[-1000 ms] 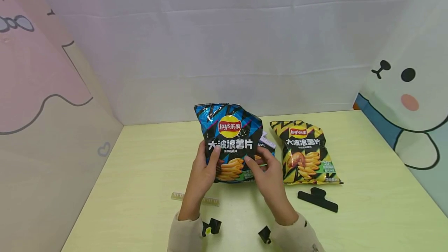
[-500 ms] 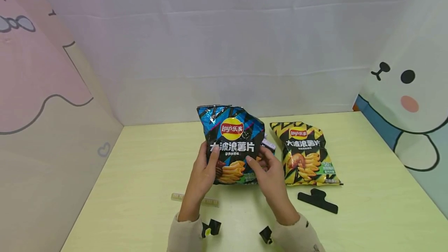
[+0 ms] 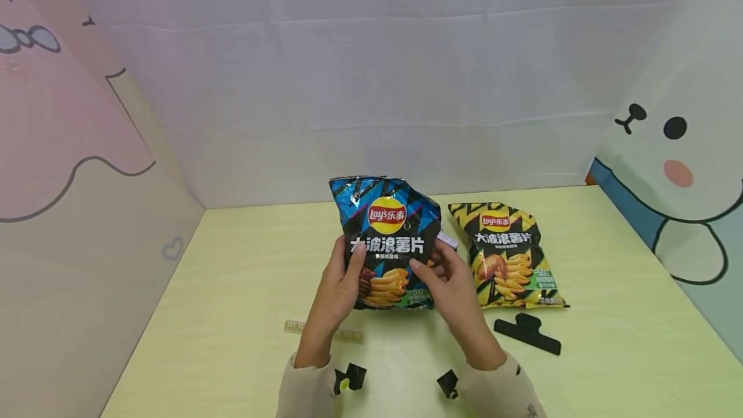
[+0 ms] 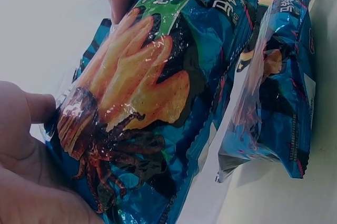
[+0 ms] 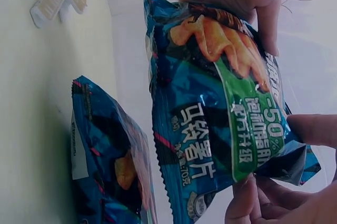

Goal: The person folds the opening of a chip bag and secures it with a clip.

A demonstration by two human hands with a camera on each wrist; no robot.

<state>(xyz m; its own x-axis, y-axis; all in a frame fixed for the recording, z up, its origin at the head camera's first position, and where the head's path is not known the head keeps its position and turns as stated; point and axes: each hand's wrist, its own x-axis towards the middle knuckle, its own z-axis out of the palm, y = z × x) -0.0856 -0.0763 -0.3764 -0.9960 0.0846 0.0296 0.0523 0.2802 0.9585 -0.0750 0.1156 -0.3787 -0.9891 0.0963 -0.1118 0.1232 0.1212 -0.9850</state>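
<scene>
A blue and black bag of potato chips (image 3: pixel 387 228) is held up over the table, its front towards me. My left hand (image 3: pixel 335 286) grips its left side, thumb across the front. At the lower right edge, my right hand (image 3: pixel 455 286) pinches the bag between thumb and fingers. Both wrist views show a second blue chip bag (image 4: pixel 281 84) standing close beside the held one; the head view hides most of it. A pale lilac clip (image 3: pixel 447 240) peeks out behind the held bag.
To the right lies a yellow and black chip bag (image 3: pixel 505 260), with a black bag clip (image 3: pixel 528 333) in front of it. A beige clip with ruler-like marks (image 3: pixel 295 326) lies partly under my left forearm. A white curtain (image 3: pixel 371 82) closes off the back.
Both hands have shifted the held blue chip bag slightly to the right and down in the head view. Their grip looks the same, and the other things have stayed in place.
</scene>
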